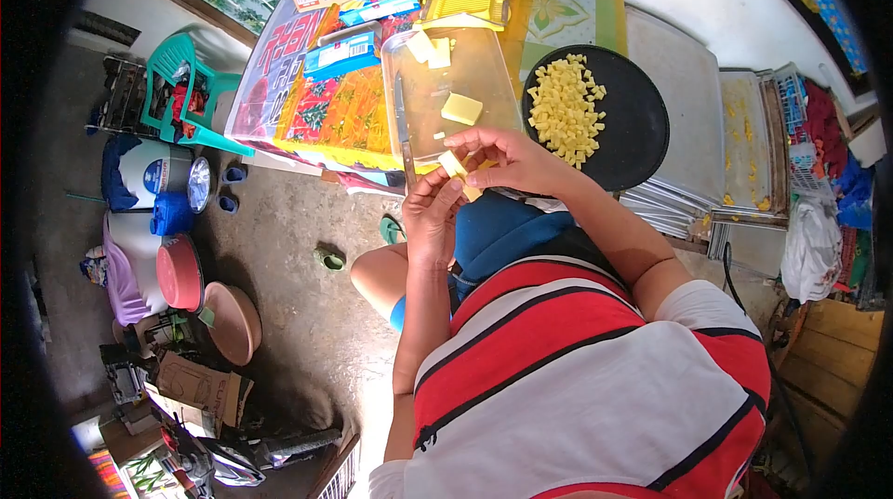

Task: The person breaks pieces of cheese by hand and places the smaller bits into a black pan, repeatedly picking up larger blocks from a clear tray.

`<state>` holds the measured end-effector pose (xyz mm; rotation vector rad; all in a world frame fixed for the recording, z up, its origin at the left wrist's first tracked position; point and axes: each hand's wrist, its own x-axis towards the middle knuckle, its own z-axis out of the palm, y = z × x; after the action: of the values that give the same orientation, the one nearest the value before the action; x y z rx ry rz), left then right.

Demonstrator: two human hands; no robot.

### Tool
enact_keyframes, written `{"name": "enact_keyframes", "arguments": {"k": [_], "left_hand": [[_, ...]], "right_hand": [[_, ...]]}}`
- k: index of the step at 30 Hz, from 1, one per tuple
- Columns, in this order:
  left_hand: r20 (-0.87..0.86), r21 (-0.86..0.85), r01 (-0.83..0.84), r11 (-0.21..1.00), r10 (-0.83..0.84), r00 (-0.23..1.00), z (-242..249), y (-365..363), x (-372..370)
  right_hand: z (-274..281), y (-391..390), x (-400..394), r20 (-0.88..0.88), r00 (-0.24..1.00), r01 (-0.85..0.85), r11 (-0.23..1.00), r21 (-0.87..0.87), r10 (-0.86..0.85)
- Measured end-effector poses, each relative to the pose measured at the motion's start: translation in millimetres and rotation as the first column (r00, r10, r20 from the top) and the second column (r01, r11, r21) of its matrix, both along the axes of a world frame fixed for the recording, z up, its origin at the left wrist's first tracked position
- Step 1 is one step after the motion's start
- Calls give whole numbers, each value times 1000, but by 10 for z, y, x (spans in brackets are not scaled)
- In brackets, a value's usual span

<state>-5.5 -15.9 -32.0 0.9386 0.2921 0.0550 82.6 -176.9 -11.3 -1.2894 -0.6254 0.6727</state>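
While my left hand [433, 212] and right hand [510, 159] meet at the near end of the tray [433, 90], a yellow piece [452, 163] sits between them. My left fingers are curled closed on it; my right fingers, bent and slightly spread, pinch it too. In the tray lie 1 block [461, 108], paler slabs [421, 46] farther back and a small bit [439, 136]. A knife [402, 118] lies along its left side, near my left hand; whether they touch I cannot tell. Rightward, a black pan [642, 127] bears heaped cubes [566, 108].
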Motion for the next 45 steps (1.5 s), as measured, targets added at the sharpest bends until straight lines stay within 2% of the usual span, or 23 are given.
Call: {"name": "enact_keyframes", "arguments": {"k": [9, 15, 21, 24, 30, 36, 41, 43, 45], "left_hand": [[23, -27, 20, 999, -19, 1000, -27, 25, -5], [-20, -67, -9, 998, 8, 1000, 70, -22, -6], [16, -66, 26, 997, -25, 1000, -13, 23, -6], [19, -88, 30, 996, -29, 999, -2, 23, -5], [10, -86, 45, 995, -45, 999, 120, 1, -10], [12, -168, 96, 981, -95, 995, 65, 43, 10], [-18, -200, 80, 976, -85, 996, -35, 72, 8], [-15, -193, 56, 980, -60, 998, 29, 82, -14], [-25, -185, 37, 982, -42, 999, 55, 144, -43]], "right_hand": [[-9, -5, -1, 10, 1000, 3, 1000, -8, -3], [-24, 12, 4, -14, 1000, -9, 998, 63, 10], [-33, 14, 12, -76, 997, -18, 994, 105, 26], [-14, -1, 3, -129, 991, -25, 994, 107, 39], [74, -4, -19, -343, 939, 39, 993, 112, 2], [-100, 15, 54, -533, 841, 49, 967, 248, 94], [-215, 99, 53, -479, 875, 165, 975, 152, -73], [-173, 186, 58, -468, 881, 166, 974, 154, -76], [-111, 264, 31, -455, 891, 106, 976, 192, -8]]}}
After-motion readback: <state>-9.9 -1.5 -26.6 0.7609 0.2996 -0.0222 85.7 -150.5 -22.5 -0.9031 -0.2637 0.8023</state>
